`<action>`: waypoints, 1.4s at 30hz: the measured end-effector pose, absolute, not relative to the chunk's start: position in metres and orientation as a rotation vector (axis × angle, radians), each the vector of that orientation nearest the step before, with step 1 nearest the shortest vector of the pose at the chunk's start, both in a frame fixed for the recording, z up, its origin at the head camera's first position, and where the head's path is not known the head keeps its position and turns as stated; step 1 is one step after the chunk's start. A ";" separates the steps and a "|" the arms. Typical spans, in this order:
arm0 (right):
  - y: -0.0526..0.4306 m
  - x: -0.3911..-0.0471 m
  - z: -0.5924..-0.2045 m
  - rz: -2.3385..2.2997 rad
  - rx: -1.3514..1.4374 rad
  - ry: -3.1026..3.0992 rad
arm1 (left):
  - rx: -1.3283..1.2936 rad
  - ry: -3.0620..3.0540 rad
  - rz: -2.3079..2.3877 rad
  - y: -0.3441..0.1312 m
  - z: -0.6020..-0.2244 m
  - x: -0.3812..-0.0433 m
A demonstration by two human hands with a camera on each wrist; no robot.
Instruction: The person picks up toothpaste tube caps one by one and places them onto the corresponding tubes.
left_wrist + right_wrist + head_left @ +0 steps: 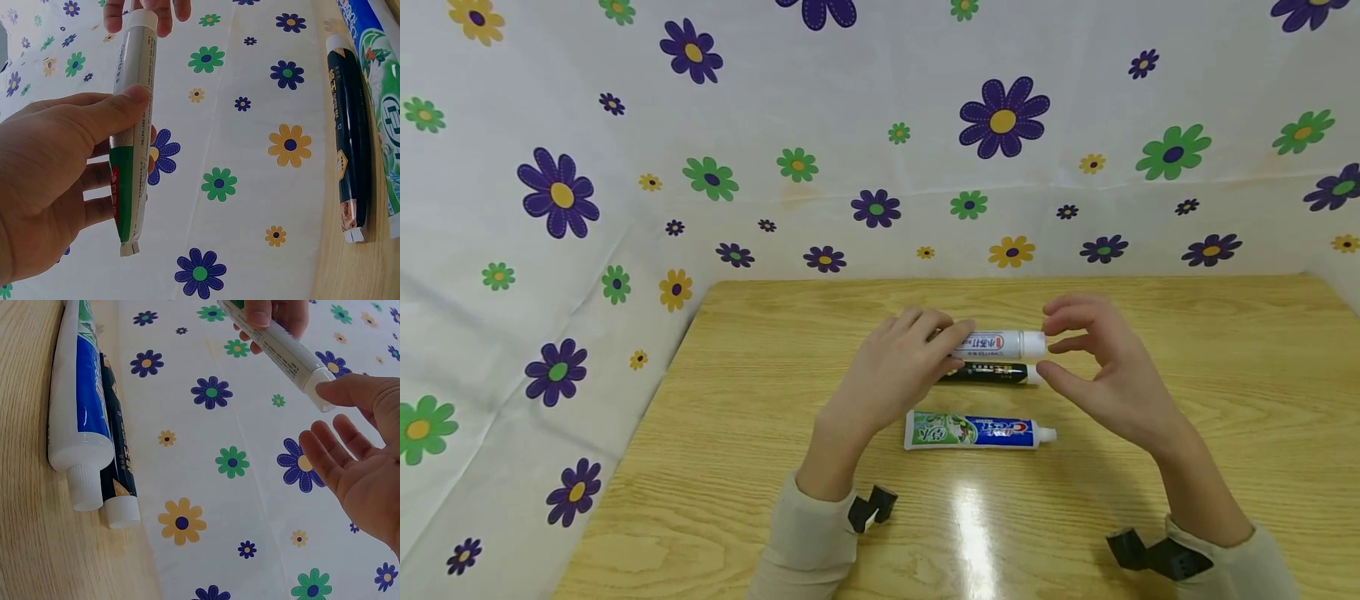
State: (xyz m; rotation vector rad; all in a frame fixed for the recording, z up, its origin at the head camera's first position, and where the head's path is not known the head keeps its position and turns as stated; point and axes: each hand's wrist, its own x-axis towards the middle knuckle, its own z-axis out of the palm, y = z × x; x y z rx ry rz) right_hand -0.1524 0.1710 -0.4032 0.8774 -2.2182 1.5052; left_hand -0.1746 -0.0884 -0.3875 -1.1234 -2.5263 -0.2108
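Observation:
My left hand (901,367) grips a silver-white toothpaste tube (140,62) with a green tail end, thumb on one side and fingers behind it. In both wrist views the tube is held up above the table, its white cap (1033,344) pointing right. My right hand (1112,375) is beside that cap, fingers spread and loosely bent. In the right wrist view its thumb overlaps the cap, while the other fingers (334,447) stand apart below. On the table lie a black toothpaste tube (996,373) and, nearer me, a blue, green and white toothpaste tube (977,431).
The wooden table (737,517) has a glossy reflection near its front. White cloth with printed flowers (820,100) rises behind the table and along its left side. Black camera mounts (1172,560) sit at both sleeve cuffs.

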 end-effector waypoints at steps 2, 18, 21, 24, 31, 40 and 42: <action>0.171 -0.152 -0.404 1.505 0.885 -2.215 | -1.128 -2.526 -0.209 -0.089 -0.388 -0.175; 0.169 -0.152 -0.404 1.516 0.887 -2.233 | -1.135 -2.546 -0.215 -0.089 -0.387 -0.174; 0.169 -0.151 -0.404 1.509 0.849 -2.268 | -1.135 -2.546 -0.212 -0.089 -0.387 -0.174; 0.170 -0.150 -0.404 1.484 0.798 -2.307 | -1.133 -2.547 -0.213 -0.089 -0.387 -0.174; 0.170 -0.149 -0.404 1.436 0.703 -2.367 | -1.139 -2.528 -0.219 -0.089 -0.388 -0.174; 0.170 -0.149 -0.406 1.427 0.625 -2.419 | -1.149 -2.528 -0.237 -0.088 -0.387 -0.173; 0.170 -0.149 -0.406 1.436 0.607 -2.431 | -1.152 -2.525 -0.241 -0.087 -0.388 -0.174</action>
